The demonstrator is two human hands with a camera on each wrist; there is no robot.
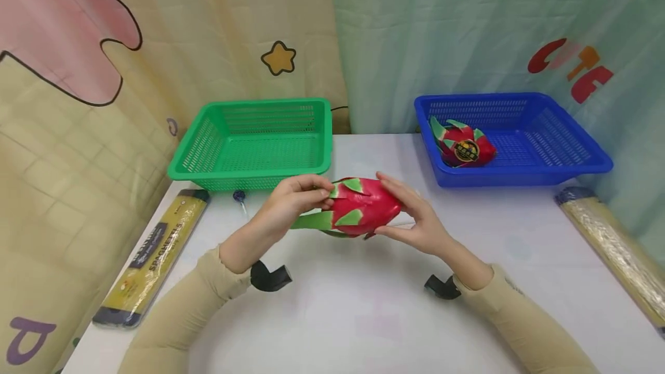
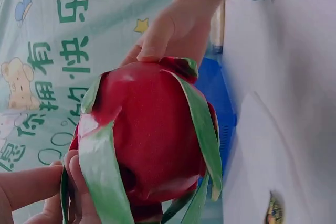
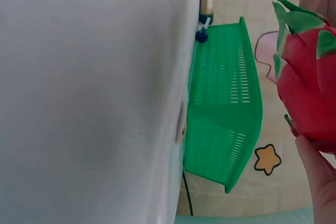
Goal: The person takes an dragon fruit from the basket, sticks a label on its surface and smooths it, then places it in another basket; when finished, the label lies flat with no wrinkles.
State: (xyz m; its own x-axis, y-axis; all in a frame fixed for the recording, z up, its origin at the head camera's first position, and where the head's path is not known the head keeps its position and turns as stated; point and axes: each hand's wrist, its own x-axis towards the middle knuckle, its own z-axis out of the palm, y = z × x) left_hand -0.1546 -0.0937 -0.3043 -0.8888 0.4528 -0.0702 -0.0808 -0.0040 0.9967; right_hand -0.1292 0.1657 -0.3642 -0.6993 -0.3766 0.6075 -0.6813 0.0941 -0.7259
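Left of centre, the left hand (image 1: pixel 284 205) seems to pinch the dragon fruit (image 1: pixel 370 206) by its leafy end; the fruit sits mid-frame, up off the table (image 1: pixel 358 310). Just right, the right hand (image 1: pixel 428 224) grips its rounded end, thumb and fingers apart. That glossy skin might slip, or a leaf tear under the weight. Its underside is hidden, and the right wrist view crops it.

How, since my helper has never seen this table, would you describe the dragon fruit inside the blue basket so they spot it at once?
On the white table, back right, stands a blue basket. Inside its left end lies a red dragon fruit with green leafy scales. Unlike the held dragon fruit, it shows a round black-and-yellow sticker.
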